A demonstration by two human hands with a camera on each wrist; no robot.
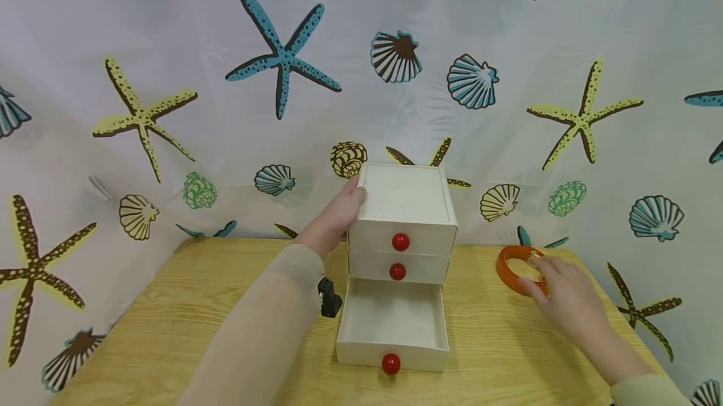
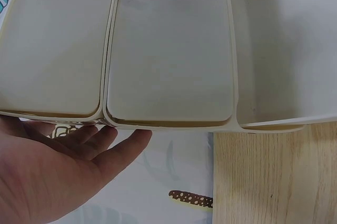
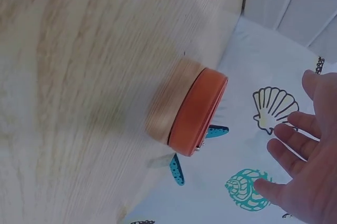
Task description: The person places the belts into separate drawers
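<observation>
A white drawer unit (image 1: pixel 403 196) with red round knobs stands on the table. Its bottom drawer (image 1: pixel 420 357) is pulled out and bare inside; the two drawers above are closed. My left hand (image 1: pixel 337 214) rests against the unit's left side, its fingers (image 2: pixel 124 153) fairly straight along that wall in the left wrist view. To the right lies a coiled orange belt (image 1: pixel 511 277) with a gold-coloured metal piece, also seen as the orange belt (image 3: pixel 197 113) in the right wrist view. Above the belt hovers my right hand (image 1: pixel 570 299), fingers spread, apart from it in the right wrist view.
The wooden table (image 1: pixel 226 305) extends to both sides of the drawer unit. Behind it hangs a pale curtain (image 1: pixel 350 111) printed with starfish and shells, close to the table's back edge. A small black device (image 1: pixel 329 298) is worn at the left wrist.
</observation>
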